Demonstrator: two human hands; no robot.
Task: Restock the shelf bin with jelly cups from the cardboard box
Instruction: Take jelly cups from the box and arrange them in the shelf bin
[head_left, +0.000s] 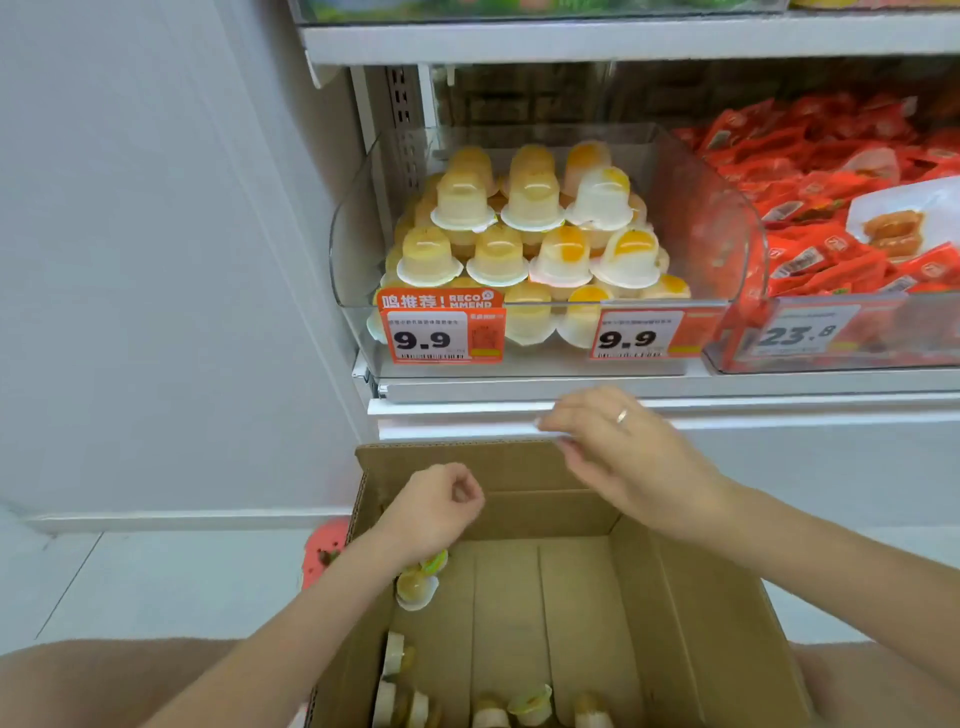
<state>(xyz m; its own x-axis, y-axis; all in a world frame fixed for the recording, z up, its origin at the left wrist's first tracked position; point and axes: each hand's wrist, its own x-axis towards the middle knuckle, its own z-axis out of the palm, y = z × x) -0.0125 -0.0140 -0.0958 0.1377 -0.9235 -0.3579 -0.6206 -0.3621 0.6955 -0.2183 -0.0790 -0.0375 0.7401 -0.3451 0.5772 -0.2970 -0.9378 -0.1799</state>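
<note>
The jelly cups (530, 228) stacked in the clear shelf bin (358, 228) at centre frame are pale yellow and milky white, some capped with orange. Orange-red price tags (441, 330) with white panels carry black numerals. Red packets (810, 176) fill the right side. The cardboard box (701, 597) below is plain brown; beside it something pink, perhaps speckled, shows at lower left (324, 551).

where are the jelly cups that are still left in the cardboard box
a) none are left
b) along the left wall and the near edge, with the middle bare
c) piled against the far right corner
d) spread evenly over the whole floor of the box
b: the remaining jelly cups lie by the left wall and along the near edge of the cardboard box, whose middle floor shows bare cardboard.
</note>
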